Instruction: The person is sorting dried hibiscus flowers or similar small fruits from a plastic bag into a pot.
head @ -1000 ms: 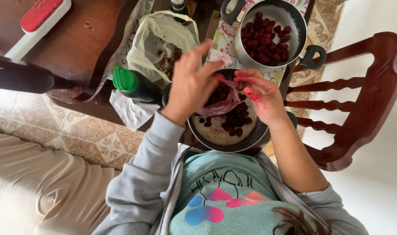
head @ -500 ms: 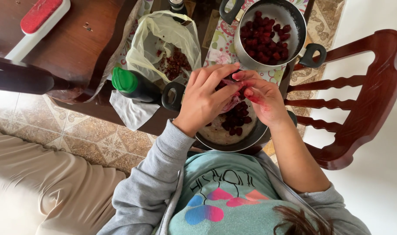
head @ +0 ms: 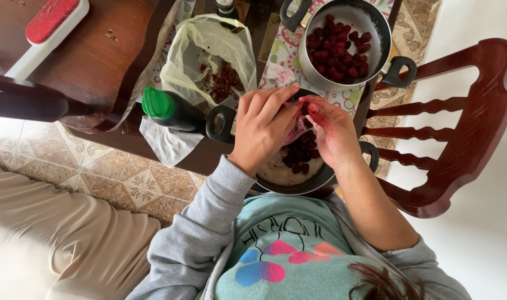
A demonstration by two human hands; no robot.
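Head view: the left hand (head: 261, 130) and the right hand (head: 332, 133) meet over the near pot (head: 289, 180), fingers curled and pinched on a thin juice-stained plastic bag (head: 295, 129) above dark red fruit (head: 300, 153) lying in that pot. The far pot (head: 375, 22) holds more red fruit, and the pale bag (head: 209, 41) beside it holds reddish scraps (a green-capped bottle (head: 173, 110) lies just left of the near pot).

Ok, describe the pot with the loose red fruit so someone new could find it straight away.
Start at the wooden table and find the flowered cloth at its edge. Two pots sit there; take the steel pot farther from the person, beyond the hands. Unlike the near pot, it has no plastic bag inside.
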